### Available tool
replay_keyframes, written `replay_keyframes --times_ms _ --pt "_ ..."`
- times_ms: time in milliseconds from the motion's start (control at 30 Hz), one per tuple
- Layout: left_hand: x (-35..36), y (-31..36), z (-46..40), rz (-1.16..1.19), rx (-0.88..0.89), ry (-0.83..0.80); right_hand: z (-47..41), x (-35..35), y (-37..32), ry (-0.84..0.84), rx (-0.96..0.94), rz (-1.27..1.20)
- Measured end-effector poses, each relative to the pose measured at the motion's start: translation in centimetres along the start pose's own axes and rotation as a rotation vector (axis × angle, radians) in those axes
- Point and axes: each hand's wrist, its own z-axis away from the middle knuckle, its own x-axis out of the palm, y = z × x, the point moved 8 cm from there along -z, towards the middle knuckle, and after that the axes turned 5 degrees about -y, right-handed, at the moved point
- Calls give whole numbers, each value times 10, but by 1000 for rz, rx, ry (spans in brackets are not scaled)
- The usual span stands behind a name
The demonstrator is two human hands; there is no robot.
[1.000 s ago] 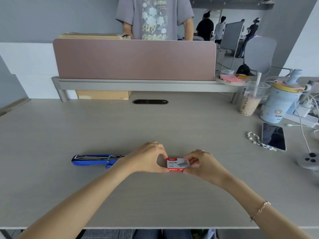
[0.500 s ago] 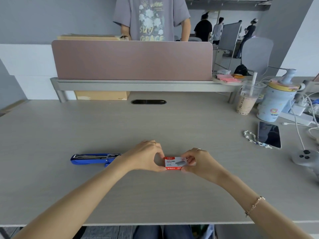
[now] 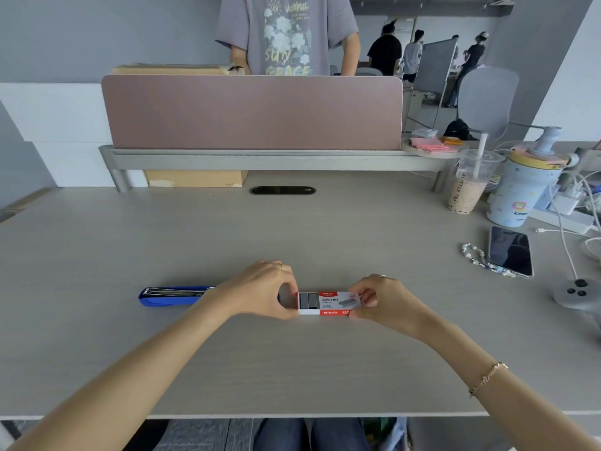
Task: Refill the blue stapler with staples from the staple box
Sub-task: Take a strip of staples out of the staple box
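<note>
A small red and white staple box (image 3: 335,303) lies on the desk between my hands. Its inner tray is slid partway out to the left, and grey staple strips (image 3: 308,300) show in it. My left hand (image 3: 260,289) pinches the tray's left end. My right hand (image 3: 387,301) grips the right end of the box sleeve. The blue stapler (image 3: 172,296) lies flat on the desk left of my left hand, its metal staple channel facing up; its right end is hidden behind that hand.
A phone (image 3: 510,250) with a bead strap, a milk tea cup (image 3: 466,190), a pale blue tumbler (image 3: 523,190), cables and a round grey device (image 3: 574,292) crowd the desk's right side. A pink divider (image 3: 253,112) on a grey shelf spans the back; a person stands behind it.
The box's inner tray has slid out to the left, exposing the staples. Both hands stayed on the box; the stapler has not moved.
</note>
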Motion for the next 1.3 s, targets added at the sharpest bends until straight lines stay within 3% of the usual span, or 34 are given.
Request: replay_keyframes --times_ms 767,1300 --pt "0 7 -8 54 3 -66 -1 2 0 15 -9 32" --pt "-2 -5 -13 317 -131 -69 0 2 -2 33 -20 85"
